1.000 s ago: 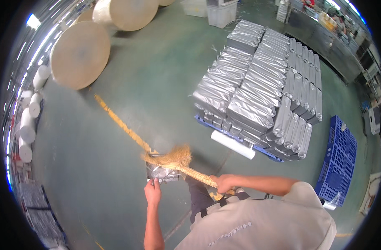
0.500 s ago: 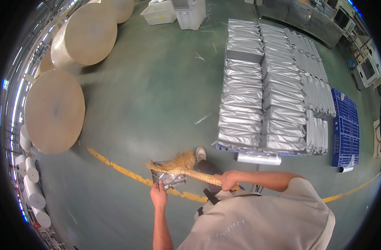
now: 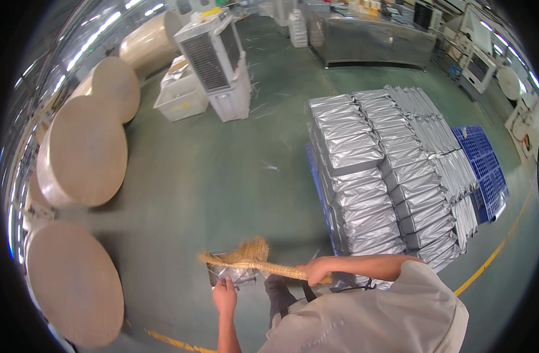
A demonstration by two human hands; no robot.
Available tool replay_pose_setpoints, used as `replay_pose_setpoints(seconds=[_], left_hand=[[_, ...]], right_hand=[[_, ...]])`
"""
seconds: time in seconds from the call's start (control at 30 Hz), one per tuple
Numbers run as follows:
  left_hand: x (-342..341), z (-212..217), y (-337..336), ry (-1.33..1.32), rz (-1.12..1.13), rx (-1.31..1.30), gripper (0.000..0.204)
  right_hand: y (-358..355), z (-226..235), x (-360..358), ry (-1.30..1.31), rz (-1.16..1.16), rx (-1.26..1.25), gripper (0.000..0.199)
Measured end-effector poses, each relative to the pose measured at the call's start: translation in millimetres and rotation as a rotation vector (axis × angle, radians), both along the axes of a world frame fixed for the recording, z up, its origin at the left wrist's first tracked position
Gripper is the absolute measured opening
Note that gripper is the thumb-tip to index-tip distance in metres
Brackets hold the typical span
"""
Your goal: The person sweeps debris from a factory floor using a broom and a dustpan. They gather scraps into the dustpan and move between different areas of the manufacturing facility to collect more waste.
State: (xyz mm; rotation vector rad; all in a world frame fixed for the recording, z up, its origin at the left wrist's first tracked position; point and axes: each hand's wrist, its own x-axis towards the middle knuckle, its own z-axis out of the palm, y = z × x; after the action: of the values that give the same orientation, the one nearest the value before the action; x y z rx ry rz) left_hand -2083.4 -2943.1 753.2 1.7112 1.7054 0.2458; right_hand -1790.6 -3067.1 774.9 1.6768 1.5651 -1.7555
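My right hand (image 3: 317,270) is closed around the bound handle of a straw broom (image 3: 278,269). Its frayed bristles point left and lie across the top of a grey metal dustpan (image 3: 250,283). Fingers of my left hand (image 3: 225,296) are closed at the dustpan's near edge, apparently on its handle, which is mostly hidden. Pale, crumpled scraps (image 3: 237,275) lie in the dustpan, partly covered by the broom.
At the right, silver wrapped packs (image 3: 363,200) are stacked on a blue pallet, beside another blue pallet (image 3: 481,165). Large brown rolls (image 3: 75,285) line the left. Ahead stand white bins (image 3: 184,97), an air cooler (image 3: 213,56) and a steel counter (image 3: 375,44). Scraps (image 3: 270,167) dot the green floor.
The view has swung up and turned, bringing the air cooler and counter further into sight. Broom and dustpan stay in my hands, the floor marks and pallet stack shifting past them.
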Motion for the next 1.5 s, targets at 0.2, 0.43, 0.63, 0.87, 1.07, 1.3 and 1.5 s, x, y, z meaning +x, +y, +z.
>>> replay_pose_setpoints(seconds=[0.2,0.43,0.63,0.87,1.07,1.3,1.5], left_hand=[[155.9,-13.3,229.9,-0.02,-0.377,0.075,0.042],[420.7,-32.3,458.2,-0.052,-0.721,0.058,0.042],[627.0,-42.8,619.2,-0.036,-0.877,0.042,0.042],[875.4,-66.4,847.6,-0.092,-0.932,0.007,0.047],[1100.5,-80.1,1023.8,-0.196,-1.064,-0.062,0.044],[1376.0,-83.8,1218.5,-0.159,-1.174,-0.125,0.041],[1585.5,-124.4,1400.1,-0.26,-1.102,-0.081,0.036]], right_hand=[[150.7,-3.3,85.2,-0.035,-0.345,-0.036,0.078],[309.1,-28.1,256.4,-0.067,-0.676,-0.09,0.082],[456.5,-55.7,422.4,-0.156,-0.793,-0.038,0.081],[659.7,-50.8,650.2,-0.167,-0.81,-0.074,0.082],[854.2,-28.3,832.3,-0.297,-0.913,-0.157,0.088],[1044.5,-17.8,1073.0,-0.196,-1.061,-0.233,0.089],[1195.4,-120.3,1289.2,-0.324,-0.887,-0.123,0.093]])
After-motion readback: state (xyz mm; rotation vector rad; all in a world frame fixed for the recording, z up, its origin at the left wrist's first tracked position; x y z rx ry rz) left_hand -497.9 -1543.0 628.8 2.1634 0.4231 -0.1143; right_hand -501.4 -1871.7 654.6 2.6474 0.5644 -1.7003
